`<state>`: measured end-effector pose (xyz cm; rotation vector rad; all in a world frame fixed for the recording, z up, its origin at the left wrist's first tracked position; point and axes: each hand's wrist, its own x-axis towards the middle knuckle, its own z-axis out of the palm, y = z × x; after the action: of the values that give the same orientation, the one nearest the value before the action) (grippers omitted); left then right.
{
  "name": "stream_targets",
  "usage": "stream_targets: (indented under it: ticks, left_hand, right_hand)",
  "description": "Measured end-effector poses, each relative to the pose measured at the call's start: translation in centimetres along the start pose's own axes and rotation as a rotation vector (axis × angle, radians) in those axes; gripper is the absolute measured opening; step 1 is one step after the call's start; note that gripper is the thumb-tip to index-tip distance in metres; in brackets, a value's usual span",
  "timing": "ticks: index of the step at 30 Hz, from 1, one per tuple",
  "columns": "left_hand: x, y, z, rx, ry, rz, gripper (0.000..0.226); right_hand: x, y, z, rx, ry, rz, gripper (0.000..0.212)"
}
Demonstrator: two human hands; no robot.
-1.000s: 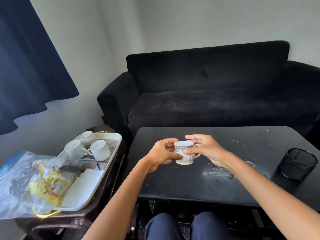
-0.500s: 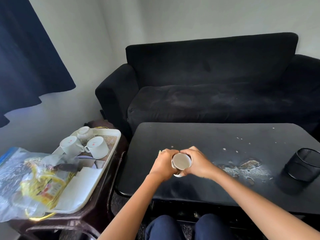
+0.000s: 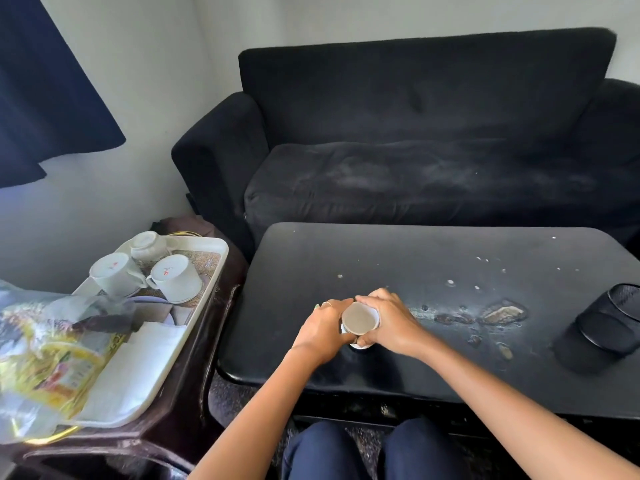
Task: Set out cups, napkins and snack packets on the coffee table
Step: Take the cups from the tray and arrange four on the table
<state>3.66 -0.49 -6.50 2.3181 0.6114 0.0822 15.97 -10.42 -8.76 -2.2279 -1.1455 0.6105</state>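
A small white cup (image 3: 360,319) stands upright on the black coffee table (image 3: 433,258) near its front edge. My left hand (image 3: 323,329) grips its left side and my right hand (image 3: 388,322) grips its right side, fingers curled round it. On the white tray (image 3: 207,271) at the left, three white cups (image 3: 175,278) lie upside down. White napkins (image 3: 138,368) lie on the tray's near half. A clear bag of yellow snack packets (image 3: 52,362) covers the tray's left part.
A black mesh holder (image 3: 613,323) lies on the table's right end. Worn patches and white specks mark the tabletop. A black sofa (image 3: 433,133) stands behind the table. The tray rests on a dark side table (image 3: 194,386). My knees show below the table edge.
Both hands have lowered the cup from above the table down onto it near the front edge. My view has tilted downward, so I look into the cup from above.
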Motion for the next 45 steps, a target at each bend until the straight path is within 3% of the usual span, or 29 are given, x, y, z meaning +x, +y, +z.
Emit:
stream_targets:
  ticks: [8, 32, 39, 45]
  left_hand:
    - [2.0, -1.6, 0.8, 0.062, 0.019, -0.003, 0.058]
    - [5.6, -1.0, 0.5, 0.306, -0.034, -0.086, 0.067]
    - [4.7, -1.0, -0.2, 0.323, -0.016, -0.021, 0.085]
    - [2.6, -2.3, -3.8, 0.152, 0.13, 0.019, 0.063]
  right_hand:
    - [1.3, 1.1, 0.2, 0.0, 0.019, 0.001, 0.083]
    - [3.9, 1.0, -1.3, 0.005, 0.05, 0.04, 0.082]
    - [3.7, 0.1, -1.9, -0.013, -0.057, 0.06, 0.099]
    - [4.6, -4.0, -1.1, 0.206, 0.084, -0.002, 0.057]
